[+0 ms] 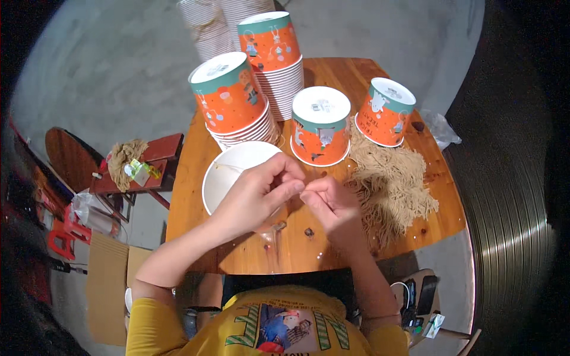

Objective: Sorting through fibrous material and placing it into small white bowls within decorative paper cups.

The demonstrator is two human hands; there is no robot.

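Over the brown wooden table [297, 255], your left hand [264, 185] and right hand [333, 206] are pinching closed near the round white paper bucket [221, 178]; what is between the fingertips, I cannot tell.

A grey floor [130, 65] is bordered on the right by a dark ribbed surface [504, 202], where a pale streak of light is reflected. A wooden table [252, 255] is placed centrally; a reddish bench [164, 147] and red stool [79, 231] are seen leftward.

Left hand [261, 193] beside right hand [331, 204], white tub [221, 178], tan strands [392, 184], 2 orange tub stacks [231, 107]
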